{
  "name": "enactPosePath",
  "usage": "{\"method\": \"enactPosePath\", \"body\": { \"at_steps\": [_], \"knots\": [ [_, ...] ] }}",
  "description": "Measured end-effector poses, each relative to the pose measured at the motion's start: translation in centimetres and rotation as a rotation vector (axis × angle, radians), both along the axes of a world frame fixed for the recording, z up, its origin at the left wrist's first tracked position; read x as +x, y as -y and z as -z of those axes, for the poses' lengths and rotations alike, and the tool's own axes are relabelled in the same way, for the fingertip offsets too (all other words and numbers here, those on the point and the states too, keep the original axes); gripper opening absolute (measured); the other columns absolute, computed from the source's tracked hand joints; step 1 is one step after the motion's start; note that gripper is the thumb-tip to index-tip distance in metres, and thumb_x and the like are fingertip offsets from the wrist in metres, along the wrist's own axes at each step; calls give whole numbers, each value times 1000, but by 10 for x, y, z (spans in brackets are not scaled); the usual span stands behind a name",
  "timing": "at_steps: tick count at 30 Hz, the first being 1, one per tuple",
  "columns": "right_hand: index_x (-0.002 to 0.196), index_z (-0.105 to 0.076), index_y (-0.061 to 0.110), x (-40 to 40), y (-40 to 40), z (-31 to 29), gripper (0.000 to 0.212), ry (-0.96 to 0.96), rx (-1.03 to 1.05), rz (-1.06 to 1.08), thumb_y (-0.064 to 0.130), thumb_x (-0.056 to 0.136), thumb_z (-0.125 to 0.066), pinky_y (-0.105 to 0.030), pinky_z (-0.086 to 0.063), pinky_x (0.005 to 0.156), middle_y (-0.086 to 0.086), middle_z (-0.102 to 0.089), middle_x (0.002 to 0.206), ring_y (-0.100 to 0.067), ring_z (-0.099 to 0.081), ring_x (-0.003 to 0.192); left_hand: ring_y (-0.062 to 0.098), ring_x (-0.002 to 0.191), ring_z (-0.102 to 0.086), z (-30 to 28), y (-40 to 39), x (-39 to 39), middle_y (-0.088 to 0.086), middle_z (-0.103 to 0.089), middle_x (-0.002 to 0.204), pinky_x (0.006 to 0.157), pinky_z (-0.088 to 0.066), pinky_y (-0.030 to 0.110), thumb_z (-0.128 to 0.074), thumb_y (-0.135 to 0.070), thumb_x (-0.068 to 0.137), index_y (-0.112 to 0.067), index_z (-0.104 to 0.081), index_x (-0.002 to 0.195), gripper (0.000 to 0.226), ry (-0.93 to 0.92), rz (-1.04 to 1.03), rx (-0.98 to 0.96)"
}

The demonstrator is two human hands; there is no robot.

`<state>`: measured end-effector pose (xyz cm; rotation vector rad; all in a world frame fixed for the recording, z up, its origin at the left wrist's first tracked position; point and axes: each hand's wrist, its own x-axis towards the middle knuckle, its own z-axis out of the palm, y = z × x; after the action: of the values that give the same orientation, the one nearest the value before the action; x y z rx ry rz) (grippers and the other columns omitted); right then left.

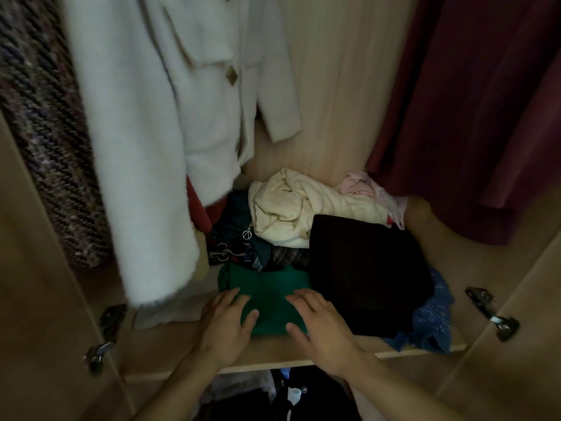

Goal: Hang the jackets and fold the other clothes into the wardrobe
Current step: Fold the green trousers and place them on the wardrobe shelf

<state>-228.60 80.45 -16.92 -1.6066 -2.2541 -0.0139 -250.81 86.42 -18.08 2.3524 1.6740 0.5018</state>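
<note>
Folded green garment (270,302): flat, squared, plain, lying at front edge of wardrobe shelf (273,354), near 6 o'clock of the clothes pile. Left hand (224,326) pressed flat on its left part, fingers straight and spread, gripping nothing. Right hand (318,323) likewise flat on its right part, fingers extended, nothing pinched. Near edge of garment partly covered by both hands.

At 3 o'clock of green piece: folded black garment (364,275), touching it, dark enough that folds could not be made out. Under black piece, toward 4 o'clock: blue speckled fabric (434,320), mostly buried, hanging over shelf lip. At 12 o'clock: crumpled cream garment (303,208); beyond it, pink cloth (364,185), largely hidden. At 11 o'clock: dark patterned garment (233,241) with round metal pendant (247,234), print unreadable.

Hanging above, 10 to 12 o'clock: white fuzzy jacket (145,147), top cut off by frame, blurred. Further left, tweed coat (39,132), cropped. At 2 o'clock: maroon garment (473,117), hanging, upper part out of view. Metal hinges (491,311) on side panels. Below shelf: dark items, indistinct.
</note>
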Motion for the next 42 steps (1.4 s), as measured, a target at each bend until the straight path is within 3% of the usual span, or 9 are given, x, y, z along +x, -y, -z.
{"method": "enactPosePath", "body": {
  "at_steps": [3, 8, 10, 14, 19, 24, 30, 38, 42],
  "knots": [
    [150, -34, 22, 15, 19, -8, 60, -5, 18, 4, 54, 99, -29, -29, -30, 114, 3, -37, 150, -14, -28, 142, 22, 136, -43, -15, 18, 6, 2, -47, 150, 110, -34, 32, -10, -68, 81, -22, -57, 137, 87, 20, -11, 29],
    [147, -39, 21, 46, 61, -19, 60, -89, 80, 51, 54, 98, -31, -34, -36, 111, 1, -41, 148, -16, -33, 140, 20, 133, -44, -34, 59, 26, 0, -51, 146, 108, -35, 32, -37, -52, 98, -21, -57, 136, 53, 30, -6, 52],
    [146, -41, 20, 61, 83, -20, 59, -114, 106, 66, 54, 99, -31, -33, -37, 109, 1, -42, 148, -16, -35, 139, 19, 130, -46, -42, 79, 36, -2, -52, 143, 106, -39, 33, -36, -56, 97, -22, -57, 135, 55, 39, -9, 48],
    [145, -43, 19, 91, 130, -14, 58, -160, 124, 80, 53, 100, -33, -34, -39, 107, -1, -45, 146, -19, -40, 135, 22, 124, -49, -52, 132, 58, -1, -57, 136, 101, -44, 38, -18, -68, 82, -21, -60, 129, 79, 48, -37, 72],
    [144, -45, 17, 108, 184, -6, 59, -213, 121, 75, 53, 99, -35, -34, -39, 108, -4, -48, 143, -22, -44, 132, 23, 124, -48, -53, 203, 75, -2, -57, 134, 99, -43, 41, -38, -53, 94, -23, -59, 128, 50, -21, -41, 75],
    [142, -46, 17, 112, 236, -13, 58, -178, 127, 94, 55, 99, -36, -33, -39, 107, -2, -46, 142, -20, -43, 132, 21, 129, -46, -61, 241, 82, -5, -54, 137, 102, -39, 40, -48, -46, 99, -24, -58, 130, 40, -31, -23, 107],
    [143, -41, 21, 121, 291, -24, 59, -208, 91, 208, 57, 97, -35, -41, -45, 103, 0, -46, 143, -19, -46, 131, 23, 122, -51, -66, 280, 94, -3, -58, 129, 99, -45, 43, -47, -48, 96, -24, -62, 120, 37, 9, 137, 132],
    [143, -45, 18, 93, 406, -22, 61, -209, 53, 436, 54, 94, -35, -35, -39, 109, 0, -50, 142, -16, -43, 131, 25, 112, -52, -27, 349, 92, -3, -59, 118, 90, -46, 42, -51, -45, 96, -27, -59, 108, 23, 55, 269, 50],
    [141, -43, 16, 98, 482, -10, 53, -191, -19, 547, 46, 97, -43, -38, -39, 109, -2, -48, 142, -19, -42, 131, 23, 116, -51, -2, 405, 120, -3, -60, 123, 95, -46, 43, -51, -46, 96, -27, -62, 115, 29, 100, 379, -39]
  ]
}}
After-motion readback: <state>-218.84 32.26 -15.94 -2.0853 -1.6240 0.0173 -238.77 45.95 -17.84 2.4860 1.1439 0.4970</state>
